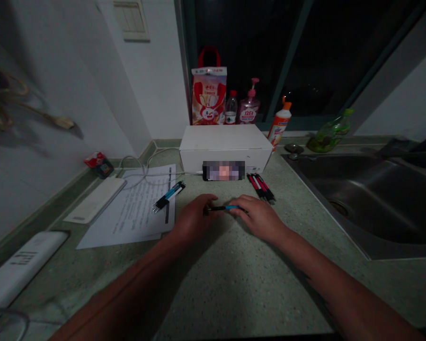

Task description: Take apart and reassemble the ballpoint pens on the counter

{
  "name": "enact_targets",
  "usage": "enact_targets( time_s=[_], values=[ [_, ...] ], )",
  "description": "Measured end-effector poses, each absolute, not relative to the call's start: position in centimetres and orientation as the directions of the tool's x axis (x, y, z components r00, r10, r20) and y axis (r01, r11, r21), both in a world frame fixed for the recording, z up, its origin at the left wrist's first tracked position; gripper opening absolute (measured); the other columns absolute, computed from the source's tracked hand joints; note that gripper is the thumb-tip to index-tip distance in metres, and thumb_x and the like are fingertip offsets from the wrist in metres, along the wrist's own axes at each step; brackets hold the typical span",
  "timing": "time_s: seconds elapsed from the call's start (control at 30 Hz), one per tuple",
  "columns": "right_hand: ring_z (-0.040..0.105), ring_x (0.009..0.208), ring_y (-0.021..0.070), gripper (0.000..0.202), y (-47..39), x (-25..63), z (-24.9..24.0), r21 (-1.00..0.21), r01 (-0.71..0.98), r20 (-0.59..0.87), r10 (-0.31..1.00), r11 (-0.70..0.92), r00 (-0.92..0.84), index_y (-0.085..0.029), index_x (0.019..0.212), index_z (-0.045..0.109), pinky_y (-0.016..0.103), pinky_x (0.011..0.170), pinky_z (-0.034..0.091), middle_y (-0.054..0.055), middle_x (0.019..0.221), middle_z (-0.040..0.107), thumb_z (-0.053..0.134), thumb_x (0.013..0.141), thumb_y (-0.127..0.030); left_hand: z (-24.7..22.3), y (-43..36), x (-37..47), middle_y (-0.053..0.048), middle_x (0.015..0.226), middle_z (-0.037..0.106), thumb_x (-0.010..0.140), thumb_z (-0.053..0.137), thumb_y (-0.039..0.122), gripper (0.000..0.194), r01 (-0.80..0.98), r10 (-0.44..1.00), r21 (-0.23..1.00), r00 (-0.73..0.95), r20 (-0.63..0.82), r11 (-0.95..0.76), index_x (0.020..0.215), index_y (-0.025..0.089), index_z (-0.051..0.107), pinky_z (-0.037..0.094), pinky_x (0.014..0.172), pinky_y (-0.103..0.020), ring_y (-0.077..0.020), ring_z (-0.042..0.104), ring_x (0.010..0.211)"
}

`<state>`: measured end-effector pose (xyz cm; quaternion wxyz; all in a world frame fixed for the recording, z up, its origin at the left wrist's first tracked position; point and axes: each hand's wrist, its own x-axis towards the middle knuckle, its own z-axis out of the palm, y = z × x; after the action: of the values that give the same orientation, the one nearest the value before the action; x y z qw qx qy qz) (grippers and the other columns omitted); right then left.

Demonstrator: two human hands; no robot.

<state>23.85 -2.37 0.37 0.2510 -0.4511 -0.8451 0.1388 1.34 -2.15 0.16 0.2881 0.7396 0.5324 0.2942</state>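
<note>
speckled counter (213, 284) | green-capped bottle (328, 135): green liquid inside | left hand (194, 217), right hand (260, 215): both pinching one blue-black pen (228, 207)

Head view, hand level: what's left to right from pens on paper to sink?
Pens on the paper, left hand, held pen, right hand, sink. Red pens skipped: they overlap the right hand's span.

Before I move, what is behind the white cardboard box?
A red printed bag, a clear red-capped bottle and a pink pump bottle rise behind it; an orange-capped bottle shows past its right end. The box covers the first three's bases and anything lower there.
</note>
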Motion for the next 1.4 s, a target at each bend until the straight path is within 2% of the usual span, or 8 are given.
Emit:
enact_targets(
  time_s=[0.1, 0.23, 0.47, 0.67, 0.87, 1.07, 1.27, 1.4],
  values=[
    [0.068, 0.093, 0.0211, 0.017, -2.3, 23.8, 0.4, -0.462, 0.69, 0.299, 0.83, 0.558, -0.471, -0.023, 0.109, 0.072, 0.033, 0.081, 0.051, 0.005, 0.099, 0.073, 0.056, 0.103, -0.026, 0.5, -2.3, 1.4, -0.007, 0.092, 0.074, 0.093, 0.057, 0.029, 0.019, 0.639, 0.942, 0.703, 0.305, 0.141, -0.313, 0.097, 0.018, 0.072, 0.046, 0.075, -0.034, -0.0219, 0.066, 0.083],
    [0.068, 0.097, 0.0228, 0.016, -2.2, 23.9, 0.4, -0.458, 0.703, 0.302, 0.839, 0.544, -0.452, -0.022, 0.11, 0.073, 0.035, 0.084, 0.052, 0.006, 0.1, 0.073, 0.059, 0.102, -0.025, 1.1, -2.2, 1.3, -0.007, 0.078, 0.07, 0.1, 0.044, 0.035, 0.037, 0.729, 0.964, 0.636, 0.244, 0.104, -0.253, 0.079, 0.018, 0.068, 0.04, 0.069, -0.034, -0.0216, 0.062, 0.074],
    [0.069, 0.1, 0.0261, 0.021, -1.9, 24.4, -0.1, -0.47, 0.767, 0.313, 0.895, 0.437, -0.319, -0.021, 0.11, 0.071, 0.038, 0.087, 0.052, 0.009, 0.106, 0.074, 0.053, 0.103, -0.028, 1.1, -1.9, 0.9, -0.006, 0.094, 0.073, 0.097, 0.051, 0.03, 0.021, 0.71, 0.983, 0.68, 0.11, 0.15, -0.183, 0.093, 0.019, 0.069, 0.042, 0.075, -0.034, -0.0228, 0.065, 0.086],
    [0.072, 0.082, 0.0252, 0.026, -1.3, 24.7, -0.8, -0.556, 0.796, 0.223, 0.966, 0.239, -0.134, -0.02, 0.107, 0.065, 0.037, 0.075, 0.051, 0.009, 0.092, 0.076, 0.041, 0.104, -0.029, 1.6, -1.9, 0.7, -0.006, 0.091, 0.073, 0.098, 0.05, 0.032, 0.023, 0.689, 0.982, 0.709, 0.025, 0.186, -0.152, 0.096, 0.018, 0.069, 0.044, 0.073, -0.035, -0.0225, 0.065, 0.082],
    [0.072, 0.072, 0.0218, 0.028, -1.2, 24.8, -0.6, -0.677, 0.707, 0.226, 0.972, 0.202, -0.061, -0.02, 0.113, 0.064, 0.033, 0.069, 0.052, 0.006, 0.086, 0.076, 0.041, 0.105, -0.035, 0.8, -2.0, 1.2, -0.007, 0.095, 0.074, 0.094, 0.057, 0.023, 0.017, 0.709, 0.952, 0.64, 0.275, 0.137, -0.297, 0.096, 0.019, 0.073, 0.047, 0.079, -0.036, -0.0238, 0.066, 0.088],
    [0.069, 0.102, 0.0248, 0.023, -1.3, 24.8, -0.5, -0.464, 0.778, 0.347, 0.895, 0.425, -0.282, -0.023, 0.115, 0.073, 0.037, 0.089, 0.052, 0.009, 0.108, 0.075, 0.055, 0.102, -0.028, 0.2, -2.6, 1.7, -0.007, 0.093, 0.072, 0.087, 0.064, 0.015, 0.01, 0.679, 0.819, 0.495, 0.559, 0.129, -0.542, 0.091, 0.018, 0.073, 0.049, 0.083, -0.038, -0.0241, 0.064, 0.091],
    [0.062, 0.1, 0.0256, 0.021, -1.5, 24.1, -0.8, -0.152, 0.833, 0.247, 0.837, 0.532, -0.489, -0.025, 0.111, 0.078, 0.037, 0.085, 0.048, 0.008, 0.102, 0.069, 0.065, 0.096, -0.017, 0.3, -2.7, 1.6, -0.006, 0.093, 0.071, 0.087, 0.064, 0.016, 0.009, 0.672, 0.797, 0.467, 0.589, 0.132, -0.574, 0.091, 0.018, 0.072, 0.049, 0.084, -0.039, -0.024, 0.063, 0.09],
    [0.061, 0.1, 0.0253, 0.028, -1.7, 24.4, -0.2, -0.05, 0.831, 0.227, 0.817, 0.553, -0.53, -0.026, 0.115, 0.077, 0.037, 0.086, 0.046, 0.007, 0.103, 0.068, 0.065, 0.094, -0.011, 0.4, -2.6, 1.5, -0.006, 0.092, 0.071, 0.085, 0.064, 0.013, 0.011, 0.676, 0.801, 0.466, 0.583, 0.136, -0.571, 0.091, 0.019, 0.072, 0.05, 0.083, -0.039, -0.0235, 0.063, 0.089]
  ],
)
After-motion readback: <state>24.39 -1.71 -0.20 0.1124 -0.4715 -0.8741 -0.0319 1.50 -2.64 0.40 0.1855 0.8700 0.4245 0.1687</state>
